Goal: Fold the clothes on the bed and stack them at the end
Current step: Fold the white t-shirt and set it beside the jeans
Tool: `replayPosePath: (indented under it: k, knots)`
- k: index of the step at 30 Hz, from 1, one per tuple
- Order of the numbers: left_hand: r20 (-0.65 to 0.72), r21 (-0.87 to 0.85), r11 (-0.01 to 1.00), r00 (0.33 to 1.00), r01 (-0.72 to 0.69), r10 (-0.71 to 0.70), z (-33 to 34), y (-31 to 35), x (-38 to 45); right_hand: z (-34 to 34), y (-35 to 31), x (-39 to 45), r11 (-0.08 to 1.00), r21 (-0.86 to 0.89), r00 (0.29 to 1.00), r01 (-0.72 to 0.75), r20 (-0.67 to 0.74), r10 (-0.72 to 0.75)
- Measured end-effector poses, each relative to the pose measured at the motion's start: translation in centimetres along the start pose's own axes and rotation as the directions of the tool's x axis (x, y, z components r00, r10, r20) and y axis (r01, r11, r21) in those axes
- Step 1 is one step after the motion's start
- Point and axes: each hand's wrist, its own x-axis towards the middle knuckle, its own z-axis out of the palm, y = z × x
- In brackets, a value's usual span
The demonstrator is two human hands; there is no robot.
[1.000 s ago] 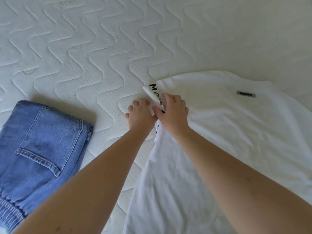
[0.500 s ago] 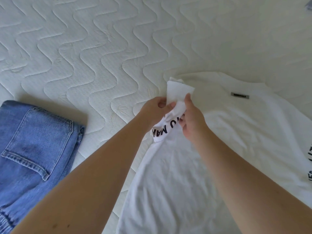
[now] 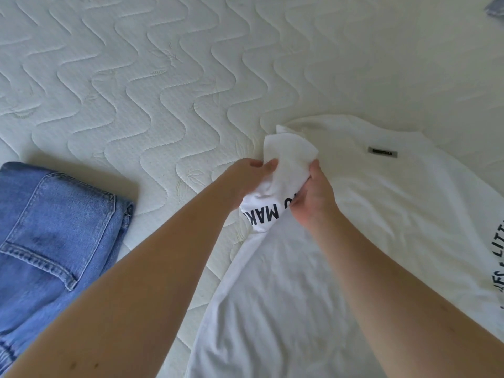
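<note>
Folded blue jeans [image 3: 51,236] are lying at the left edge of the mattress [image 3: 141,85], a back pocket facing up, part of them running out of view at the left and bottom. A strip of the white quilted mattress with its wavy stitching is showing between the jeans and the next garment.

The left hand [image 3: 246,177] is reaching in from the lower left, its fingers curling round the sleeve [image 3: 283,170] of a white T-shirt [image 3: 381,241] and gripping it from the left side. The sleeve is being held bunched and lifted a little above the shirt's body, with black printed letters [image 3: 268,212] showing upside down on its lower part and its white end sticking up beyond the fingers.

The right hand [image 3: 313,197] is coming in from the lower right and pinching the same sleeve from the other side, thumb pointing up along the cloth and the other fingers tucking under it. The two hands are sitting just beside each other with only the sleeve between them.

The T-shirt is lying spread flat toward the right half of the mattress, running off the bottom and right edges of view. A small dark label [image 3: 382,153] is sitting below the neckline, to the right of the hands. More black lettering [image 3: 500,271] is curving along the far right. A bluish-grey scrap of cloth [image 3: 497,10] is peeking in at the top right corner, well apart from the rest.
</note>
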Motion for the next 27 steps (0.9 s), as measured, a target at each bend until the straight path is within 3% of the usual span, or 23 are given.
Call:
replayPosePath:
  k: [2,5,9,11,13,15,18,20,22,24,27]
  knots:
    - [-0.009,-0.112,0.993,1.0,-0.028,0.027,-0.8,-0.1,-0.5,0.1,0.0,0.1,0.999,-0.042,0.999,0.025,0.023,-0.024]
    - [-0.216,-0.277,0.94,0.966,-0.198,0.14,-2.1,-0.8,-1.5,0.9,0.1,-0.2,0.99,-0.123,0.996,0.076,0.055,-0.069]
    - [-0.588,-0.103,0.914,0.766,-0.392,0.262,-4.2,-2.9,-3.5,2.8,1.1,-0.6,0.936,-0.314,0.974,0.161,0.203,-0.1]
    - [-0.699,-0.023,0.923,0.666,-0.385,0.26,-5.2,-4.4,-4.3,3.6,1.9,-0.9,0.861,-0.453,0.964,0.231,0.226,-0.139]
    - [-0.739,0.067,0.95,0.624,-0.304,0.252,-6.1,-6.0,-4.7,3.6,2.6,-0.9,0.708,-0.631,0.947,0.318,0.18,-0.266]
    - [-0.67,0.14,0.971,0.703,-0.196,0.239,-6.9,-7.4,-4.6,3.0,3.3,-1.0,0.538,-0.76,0.906,0.364,0.154,-0.395]
    - [-0.433,0.141,0.986,0.89,-0.09,0.144,-8.0,-8.6,-4.3,1.8,4.4,-0.5,0.34,-0.844,0.89,0.415,0.299,-0.345]
    - [-0.336,0.173,0.979,0.928,-0.104,0.158,-8.6,-9.3,-4.4,1.5,5.3,-0.1,0.01,-0.883,0.865,0.47,0.458,-0.205]
    - [-0.311,0.211,0.968,0.93,-0.135,0.197,-8.7,-9.7,-4.3,1.5,5.9,0.2,-0.257,-0.854,0.869,0.452,0.487,-0.089]
    - [-0.354,0.207,0.97,0.914,-0.131,0.199,-8.5,-10.0,-4.5,1.5,6.1,0.1,-0.344,-0.829,0.871,0.441,0.487,-0.057]
    - [-0.408,-0.143,0.985,0.913,-0.096,0.03,-7.9,-10.6,-4.9,1.7,6.0,-1.0,-0.288,-0.841,0.829,0.458,0.521,-0.204]
